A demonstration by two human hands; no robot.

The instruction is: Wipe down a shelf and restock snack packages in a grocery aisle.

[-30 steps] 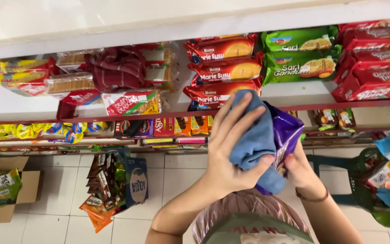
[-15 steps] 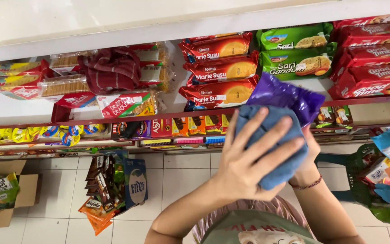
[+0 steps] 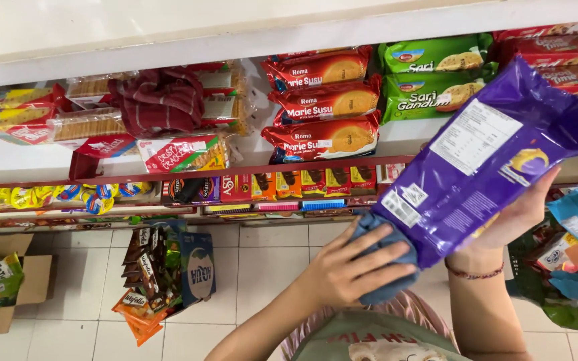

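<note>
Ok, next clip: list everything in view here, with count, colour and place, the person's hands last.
purple packet: one, purple, held up at right
blue cloth: one, blue, against the packet's lower end
red biscuit packs: three stacked, red, upper shelf centre
green biscuit packs: two, green, upper shelf right
striped cloth: one, dark red, upper shelf left
cardboard box: one, brown, floor at left
left hand: pressing the blue cloth
right hand: gripping the purple packet

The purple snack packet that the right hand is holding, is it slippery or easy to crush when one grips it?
The purple packet looks glossy, so it is probably somewhat slippery; the right hand holds it from beneath. Its film wrinkles near the top, suggesting a soft wrapper, perhaps with crushable contents. The left hand presses a blue cloth to its lower end.
</note>
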